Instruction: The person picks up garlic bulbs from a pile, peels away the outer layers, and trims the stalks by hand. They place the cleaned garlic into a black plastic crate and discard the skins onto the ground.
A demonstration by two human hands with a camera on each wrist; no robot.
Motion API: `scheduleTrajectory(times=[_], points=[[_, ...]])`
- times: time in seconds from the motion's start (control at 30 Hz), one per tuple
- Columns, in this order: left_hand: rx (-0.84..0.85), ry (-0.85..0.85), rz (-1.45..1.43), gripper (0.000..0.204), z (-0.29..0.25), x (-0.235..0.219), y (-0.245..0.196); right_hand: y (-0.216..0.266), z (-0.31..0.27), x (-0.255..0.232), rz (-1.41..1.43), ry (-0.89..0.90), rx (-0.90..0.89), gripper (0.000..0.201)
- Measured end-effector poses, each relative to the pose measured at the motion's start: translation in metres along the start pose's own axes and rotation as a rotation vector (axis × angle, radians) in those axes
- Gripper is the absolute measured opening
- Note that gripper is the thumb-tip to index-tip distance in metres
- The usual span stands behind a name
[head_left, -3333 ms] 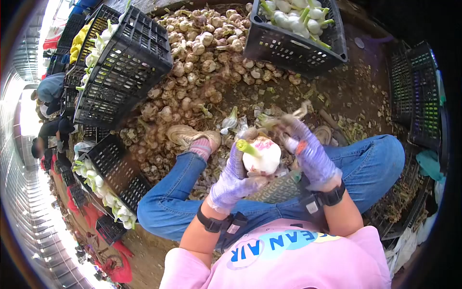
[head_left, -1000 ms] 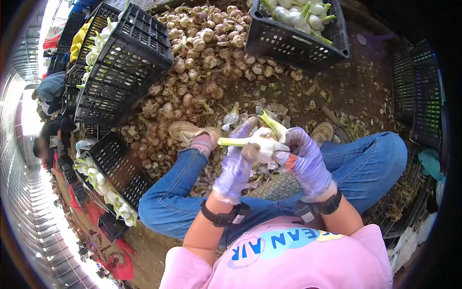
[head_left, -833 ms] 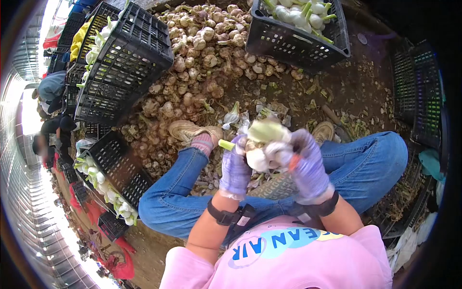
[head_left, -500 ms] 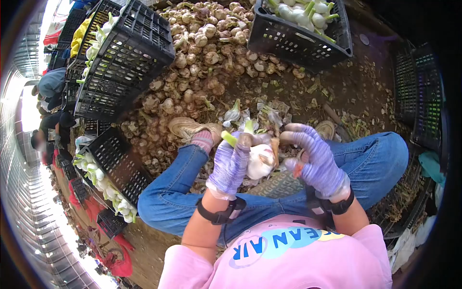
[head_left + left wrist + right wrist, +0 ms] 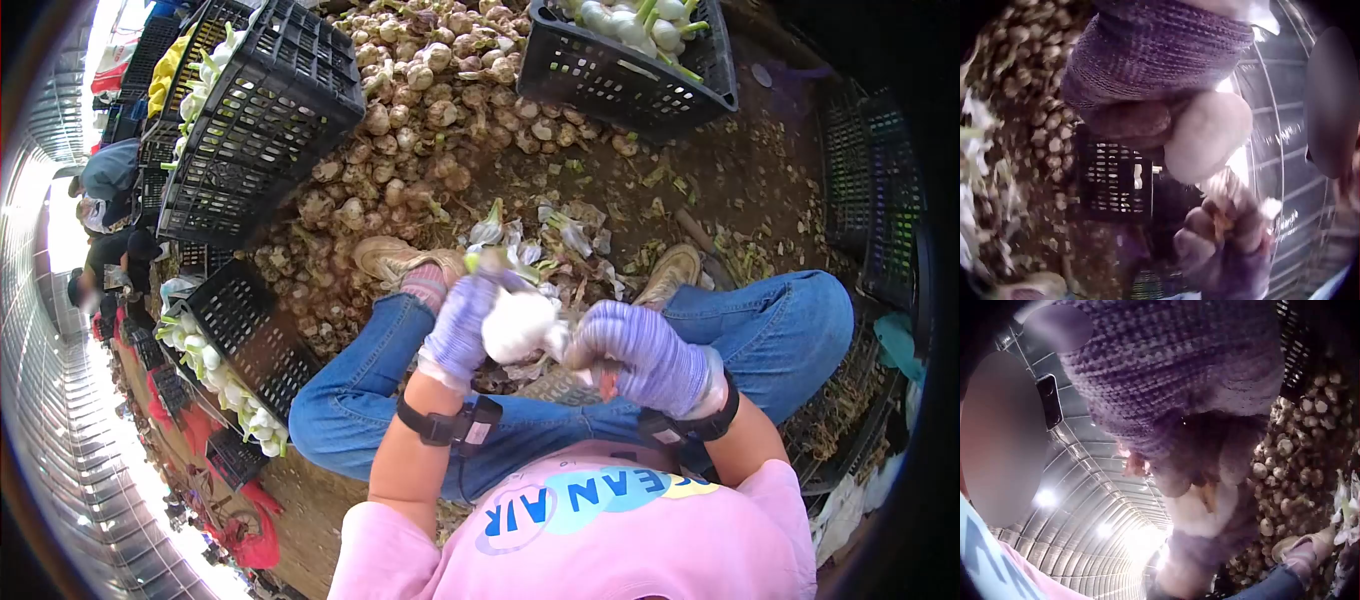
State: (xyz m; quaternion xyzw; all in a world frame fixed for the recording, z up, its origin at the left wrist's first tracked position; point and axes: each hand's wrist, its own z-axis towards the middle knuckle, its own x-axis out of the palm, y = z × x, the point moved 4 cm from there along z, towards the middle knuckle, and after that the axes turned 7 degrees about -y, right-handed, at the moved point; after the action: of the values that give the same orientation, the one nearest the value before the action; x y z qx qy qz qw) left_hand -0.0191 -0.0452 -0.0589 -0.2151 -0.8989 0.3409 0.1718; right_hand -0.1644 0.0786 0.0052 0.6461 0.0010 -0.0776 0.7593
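In the head view my gloved left hand (image 5: 460, 328) grips a white garlic bulb (image 5: 516, 328) by its neck end, in front of my lap. Close at the bulb's right side is my right hand (image 5: 645, 355), fingers curled and pinching garlic skin. The left wrist view shows that papery skin (image 5: 1221, 224) between the right fingertips, below the pale bulb (image 5: 1209, 134). From the right wrist, the curled fingers meet brownish skin (image 5: 1205, 495) against the bulb. Both gloves are purple knit with bare fingertips.
A heap of unpeeled garlic (image 5: 430, 100) lies ahead. A black crate (image 5: 630, 80) of white bulbs stands at the back, with stacked crates (image 5: 265, 130) on the left. Skins and a loose stemmed bulb (image 5: 488, 228) litter the floor between my shoes (image 5: 400, 262).
My right hand, fingers spread apart from the bulb half a second ago, has come down and curled at its right side. The bulb has turned in my left hand and shifted slightly left.
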Motion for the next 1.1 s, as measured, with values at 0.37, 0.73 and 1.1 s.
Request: scheduleTrajectory(times=[0.37, 0.73, 1.1], points=[[0.029, 0.151, -0.519, 0.024, 0.018, 0.007, 0.003, -0.037, -0.017, 0.014, 0.126, -0.22, 0.496, 0.039], [0.277, 0.15, -0.336, 0.08, 0.052, 0.044, -0.048, -0.04, 0.008, 0.008, 0.025, -0.017, 0.406, 0.021], [0.387, -0.532, 1.181, 0.057, 0.191, -0.103, -0.045, -0.097, 0.005, -0.002, 0.234, -0.175, 0.729, 0.024]])
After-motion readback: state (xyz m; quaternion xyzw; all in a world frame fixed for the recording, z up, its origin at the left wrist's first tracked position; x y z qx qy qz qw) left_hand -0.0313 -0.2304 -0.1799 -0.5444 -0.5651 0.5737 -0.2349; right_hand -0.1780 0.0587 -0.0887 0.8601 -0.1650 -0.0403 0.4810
